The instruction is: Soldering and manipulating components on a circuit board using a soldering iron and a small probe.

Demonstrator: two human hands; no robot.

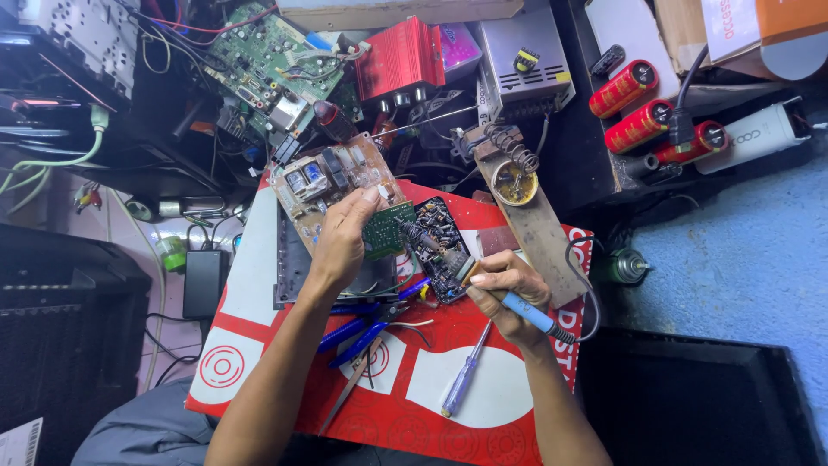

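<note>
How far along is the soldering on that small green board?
Done: iron is off its stand. In hand: left hand tilts the green board; right hand holds the iron, tip at the board's edge. Left: finished joints can't be judged; screwdriver and pliers lie unused.

Glossy red-and-white worktop [483, 406] under it all; matt green circuit board [388, 229] studded with dull metal solder points; soldering iron [509, 302] in smooth blue plastic; rough, worn wooden stand [539, 242]; shiny red capacitors [638, 112].

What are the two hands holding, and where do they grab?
Left hand pinches the small green circuit board by its edge; right hand grips the soldering iron by its blue handle.
</note>
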